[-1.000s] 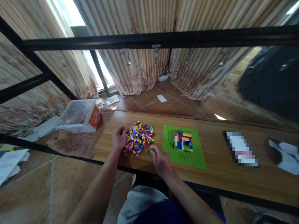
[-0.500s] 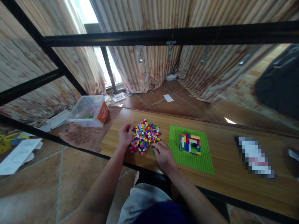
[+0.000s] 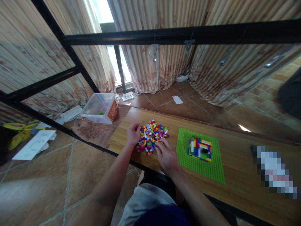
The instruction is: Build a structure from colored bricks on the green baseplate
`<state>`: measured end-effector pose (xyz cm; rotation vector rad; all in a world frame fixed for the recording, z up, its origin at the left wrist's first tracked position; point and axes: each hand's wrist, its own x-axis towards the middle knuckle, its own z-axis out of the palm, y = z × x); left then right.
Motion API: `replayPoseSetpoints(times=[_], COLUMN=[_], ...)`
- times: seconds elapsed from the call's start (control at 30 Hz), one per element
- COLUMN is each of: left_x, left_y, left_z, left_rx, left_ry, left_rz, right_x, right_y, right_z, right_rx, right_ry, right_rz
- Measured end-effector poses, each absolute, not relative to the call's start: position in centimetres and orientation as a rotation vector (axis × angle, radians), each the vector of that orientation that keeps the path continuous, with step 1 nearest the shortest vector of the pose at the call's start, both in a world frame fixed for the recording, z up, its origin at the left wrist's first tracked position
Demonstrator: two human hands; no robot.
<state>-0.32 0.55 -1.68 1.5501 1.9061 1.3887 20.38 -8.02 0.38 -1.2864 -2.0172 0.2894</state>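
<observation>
Bricks [image 3: 152,135] lie piled on the table [image 3: 237,163], left of the green board [image 3: 197,169]; our left hand [image 3: 133,134] curls beside them, our right hand [image 3: 167,157] rests at their edge; we cannot tell if either grips any.

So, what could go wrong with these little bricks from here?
The loose toy bricks lie close to the near edge of the table, so a sweep of the right hand might send some to the tiled floor. That hand is beside the green baseplate, so a bump could shift it and the brick structure on it.
</observation>
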Motion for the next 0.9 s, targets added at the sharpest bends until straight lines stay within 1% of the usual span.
replayPoseSetpoints(times=[0.23,0.43,0.77,0.9], left_x=[-0.4,-0.3,-0.2,-0.3], left_y=[0.6,0.6,0.4,0.4], left_z=[-2.0,-1.8,-1.5,-1.6], left_rx=[1.57,1.567,1.573,1.581], left_ry=[1.892,1.895,1.906,1.921], left_rz=[1.418,1.417,1.411,1.394], right_x=[18.0,17.4,17.4,17.4], right_y=[-6.7,-6.5,-6.0,-5.8], right_z=[1.6,2.2,2.8,2.7], right_rx=[-1.374,-1.486,-1.522,-1.503], right_ry=[-2.22,-2.271,-2.328,-2.358], right_rz=[0.202,0.218,0.33,0.31])
